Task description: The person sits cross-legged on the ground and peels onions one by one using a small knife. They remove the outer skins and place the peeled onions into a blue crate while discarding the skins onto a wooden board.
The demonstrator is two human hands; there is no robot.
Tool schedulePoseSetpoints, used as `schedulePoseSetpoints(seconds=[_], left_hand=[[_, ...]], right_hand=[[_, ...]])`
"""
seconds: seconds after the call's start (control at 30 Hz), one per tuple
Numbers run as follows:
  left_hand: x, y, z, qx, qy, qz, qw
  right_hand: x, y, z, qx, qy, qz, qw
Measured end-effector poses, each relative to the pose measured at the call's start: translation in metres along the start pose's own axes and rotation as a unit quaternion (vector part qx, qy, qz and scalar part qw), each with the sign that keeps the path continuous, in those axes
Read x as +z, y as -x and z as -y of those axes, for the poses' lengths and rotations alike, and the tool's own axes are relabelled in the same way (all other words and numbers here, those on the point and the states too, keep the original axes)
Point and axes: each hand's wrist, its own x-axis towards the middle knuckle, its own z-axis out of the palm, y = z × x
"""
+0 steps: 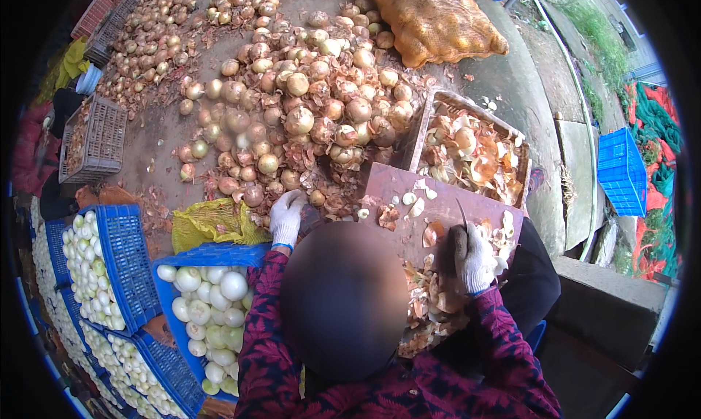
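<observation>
My left hand, in a white knit glove, reaches to the near edge of a large heap of unpeeled onions; its fingers are partly hidden, so I cannot tell whether it touches one. My right hand, gloved too, grips a knife with its thin curved blade pointing up and away. It is over the right part of a reddish-brown board, where onion skins and pale cut onion ends lie. Beyond the board is a plastic crate filled with onion skins.
A blue crate of peeled onions stands at my left, beside a yellow mesh bag. More blue crates line the far left. A full orange mesh sack lies behind the heap. A grey crate stands at left, a blue one at right.
</observation>
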Motion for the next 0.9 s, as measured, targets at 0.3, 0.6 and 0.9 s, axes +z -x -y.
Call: schedulePoseSetpoints(seconds=[0.3,0.6,0.9], left_hand=[[0.054,-0.017,0.029,0.160,-0.377,-0.031,0.911],[0.069,-0.050,0.022,0.308,-0.621,-0.034,0.720],[0.131,-0.082,-0.175,0.615,-0.445,0.003,0.651]], right_hand=[[-0.008,-0.008,0.021,0.041,-0.021,0.027,0.999],[-0.010,-0.014,0.016,0.056,-0.001,0.056,0.997],[-0.014,-0.016,0.018,0.067,-0.046,0.068,0.994]])
